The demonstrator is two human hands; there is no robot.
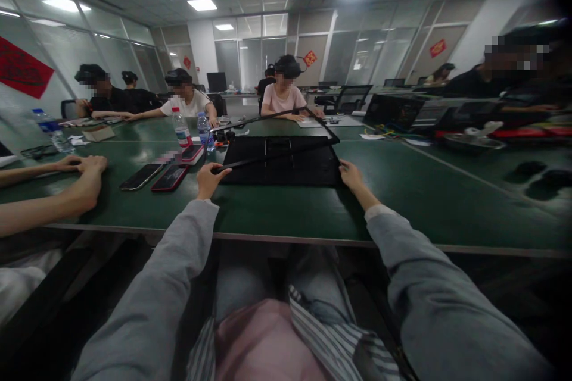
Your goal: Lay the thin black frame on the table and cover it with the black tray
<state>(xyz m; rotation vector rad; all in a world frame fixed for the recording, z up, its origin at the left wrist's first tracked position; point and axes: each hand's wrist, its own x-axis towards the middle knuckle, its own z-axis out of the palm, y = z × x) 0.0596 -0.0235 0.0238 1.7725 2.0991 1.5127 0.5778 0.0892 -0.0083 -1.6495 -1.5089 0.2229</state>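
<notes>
A flat black panel (281, 169) lies on the green table in front of me, with two thin light lines across its upper part. Above it a thin black rectangular frame (328, 125) is raised at a tilt, its middle see-through. My left hand (209, 181) is closed, pinching the near left corner of this frame between thumb and fingers. At the panel's right edge, my right hand (351, 176) is closed with its fingertips on that edge; the fingers' far side is hidden.
Left of the panel lie phones (170, 177), with a red-capped bottle (181, 128) and a blue-labelled bottle (204, 129) behind. Another person's hands (89, 166) rest on the table at far left. A person (283, 95) sits opposite. A black computer case (393, 112) stands back right.
</notes>
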